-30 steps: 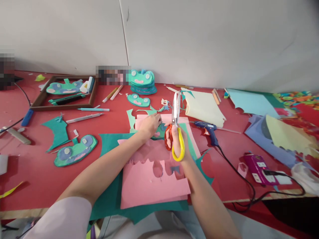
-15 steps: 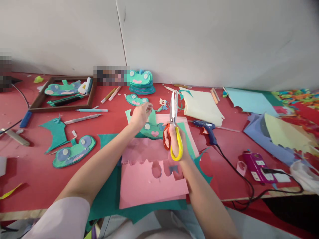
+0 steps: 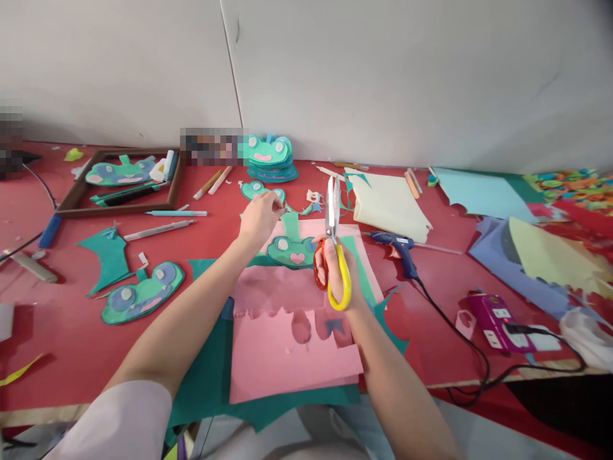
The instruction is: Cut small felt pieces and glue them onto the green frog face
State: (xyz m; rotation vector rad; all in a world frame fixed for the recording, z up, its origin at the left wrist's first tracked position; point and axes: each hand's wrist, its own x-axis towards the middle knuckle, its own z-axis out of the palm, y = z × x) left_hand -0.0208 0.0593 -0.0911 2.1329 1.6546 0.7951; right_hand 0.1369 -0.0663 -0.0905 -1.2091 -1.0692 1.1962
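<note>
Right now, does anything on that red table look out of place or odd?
Mostly craft clutter, but one thing stands out: the blue glue gun lies on its side, and its black cord loops over the front edge of the red table, near the purple power strip, where it might snag.

A craft workshop is suggested by the red bench [image 3: 443, 278], strewn with cut sheets [image 3: 282, 370], scissors [image 3: 330, 229], pens [image 3: 160, 230], a glue gun [image 3: 406, 254] and stacked frog faces [image 3: 265, 151].

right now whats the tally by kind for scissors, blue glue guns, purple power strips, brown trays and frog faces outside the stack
Scissors: 1
Blue glue gun: 1
Purple power strip: 1
Brown tray: 1
Visible frog faces outside the stack: 4
Total: 8
</note>
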